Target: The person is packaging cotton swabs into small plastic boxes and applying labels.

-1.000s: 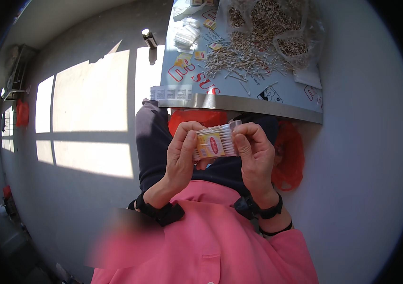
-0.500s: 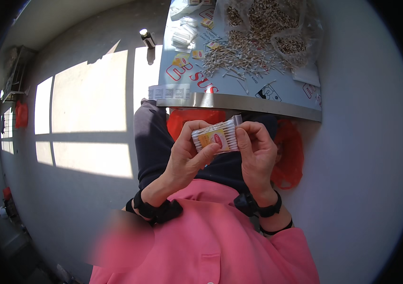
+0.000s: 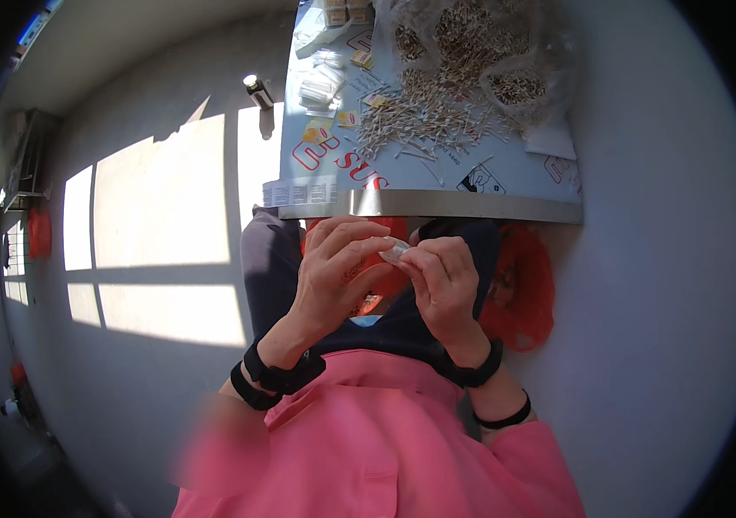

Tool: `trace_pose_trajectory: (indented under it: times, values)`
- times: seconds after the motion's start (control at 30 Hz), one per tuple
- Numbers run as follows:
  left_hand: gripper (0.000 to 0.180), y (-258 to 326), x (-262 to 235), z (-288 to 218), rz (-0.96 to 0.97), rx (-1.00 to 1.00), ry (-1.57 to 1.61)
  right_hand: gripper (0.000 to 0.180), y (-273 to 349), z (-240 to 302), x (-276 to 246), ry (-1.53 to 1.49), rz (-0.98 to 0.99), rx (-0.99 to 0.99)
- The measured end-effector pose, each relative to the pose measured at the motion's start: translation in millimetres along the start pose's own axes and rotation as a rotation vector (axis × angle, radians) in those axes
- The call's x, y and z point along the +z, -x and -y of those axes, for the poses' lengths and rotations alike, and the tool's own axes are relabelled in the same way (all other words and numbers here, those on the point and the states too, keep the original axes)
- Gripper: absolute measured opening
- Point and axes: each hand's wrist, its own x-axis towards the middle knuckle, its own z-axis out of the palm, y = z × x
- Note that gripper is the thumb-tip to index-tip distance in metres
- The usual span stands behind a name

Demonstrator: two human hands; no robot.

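A clear plastic packet of cotton swabs (image 3: pixel 395 250) is held up in front of my lap. Only a small shiny end of it shows; my fingers hide the rest. My right hand (image 3: pixel 447 283) pinches it between thumb and curled fingers. From the other side my left hand (image 3: pixel 320 274) meets it with its fingertips, fingers bent and thumb held lower. Beyond the hands, a large heap of loose cotton swabs (image 3: pixel 420 121) lies on the table (image 3: pixel 307 177).
Clear bags of swabs (image 3: pixel 515 86) stand at the table's far right. White packets (image 3: pixel 320 86) and yellow cards (image 3: pixel 318 131) lie at its left. Red plastic bags (image 3: pixel 523 298) hang below the metal table edge (image 3: pixel 472 205). A dark bottle (image 3: pixel 257 92) stands on the floor.
The packet, earlier held broad side up with its swabs and label showing, is now turned and mostly covered. My right hand has moved left and closed over it.
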Motion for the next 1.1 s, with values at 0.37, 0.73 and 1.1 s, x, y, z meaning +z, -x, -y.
trace_pose_trajectory:
  times: [0.37, 0.73, 1.1]
  values:
    - [0.012, -35, 61, 79, -0.026, -0.205, 0.148, 0.015, 3, -91, 50, -0.248, 0.054, 0.384]
    - [0.012, -70, 101, 135, -0.069, -0.140, 0.102, 0.013, -8, -137, 84, -0.123, 0.116, 0.433]
    - [0.011, -87, 99, 145, 0.064, -0.360, 0.281, 0.021, -20, -169, 88, -0.396, 0.070, 0.608]
